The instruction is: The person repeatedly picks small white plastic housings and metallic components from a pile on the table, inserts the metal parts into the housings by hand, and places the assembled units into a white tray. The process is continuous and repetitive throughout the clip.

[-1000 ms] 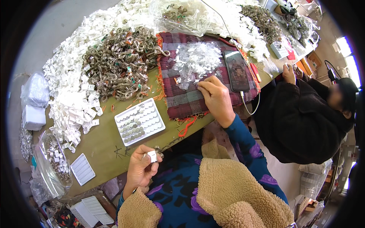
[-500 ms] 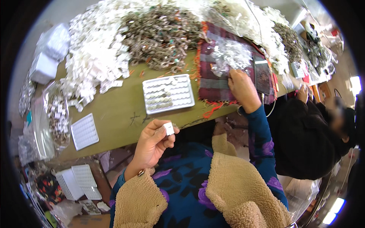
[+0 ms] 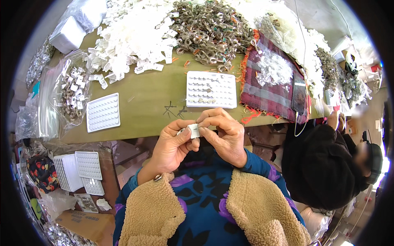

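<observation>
Close in front of my chest, my left hand [image 3: 166, 151] pinches a small white folded card [image 3: 194, 130] between thumb and fingers. My right hand [image 3: 225, 137] has its thumb and fingers closed at the card's right edge; anything small between them is hidden. Beyond both hands, a white tray [image 3: 189, 102] with rows of round wells lies on the table, some wells holding small round pieces. To its right, a plaid cloth [image 3: 262, 100] carries a heap of small clear plastic pieces [image 3: 274, 69].
Heaps of white cards [image 3: 135, 37] and grey-brown loops [image 3: 209, 33] cover the table's far side. A second welled tray [image 3: 102, 112] and a bag of small parts [image 3: 74, 92] lie left. A phone [image 3: 299, 100] with a cable rests on the cloth. A person in dark clothing [image 3: 324, 164] sits right.
My right hand has left the clear plastic pieces on the cloth and come back to the card in my left hand. The view has shifted, too.
</observation>
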{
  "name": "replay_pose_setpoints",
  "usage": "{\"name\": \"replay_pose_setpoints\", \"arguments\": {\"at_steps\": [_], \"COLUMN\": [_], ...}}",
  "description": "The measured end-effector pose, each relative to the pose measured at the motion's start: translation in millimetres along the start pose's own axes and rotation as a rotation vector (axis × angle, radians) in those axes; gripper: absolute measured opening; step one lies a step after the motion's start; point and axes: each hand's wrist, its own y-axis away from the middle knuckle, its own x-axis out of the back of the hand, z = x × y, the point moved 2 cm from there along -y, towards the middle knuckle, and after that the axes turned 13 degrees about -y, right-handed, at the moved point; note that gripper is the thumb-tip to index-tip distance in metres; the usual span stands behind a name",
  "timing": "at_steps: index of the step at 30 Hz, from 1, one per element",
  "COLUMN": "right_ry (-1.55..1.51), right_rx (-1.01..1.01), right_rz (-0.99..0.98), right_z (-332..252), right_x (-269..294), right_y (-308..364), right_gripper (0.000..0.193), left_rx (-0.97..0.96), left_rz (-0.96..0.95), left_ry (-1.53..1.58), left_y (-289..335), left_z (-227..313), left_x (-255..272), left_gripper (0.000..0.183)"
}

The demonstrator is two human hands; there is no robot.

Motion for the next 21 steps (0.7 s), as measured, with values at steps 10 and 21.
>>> {"name": "replay_pose_setpoints", "arguments": {"at_steps": [10, 21], "right_ry": [0.116, 0.131], "right_rx": [0.080, 0.137], "right_rz": [-0.160, -0.243], "right_z": [-0.6, -1.7], "right_x": [14.6, 15.8], "right_y": [-9.2, -22.7], "right_gripper": [0.013, 0.019], "left_rx": [0.071, 0.054], "left_rz": [0.001, 0.150], "left_ry": [0.032, -0.084], "left_y": [-7.4, -11.8], "left_z": [0.1, 5.6], "left_x": [0.2, -1.7], "left_gripper": [0.023, 0.020]}}
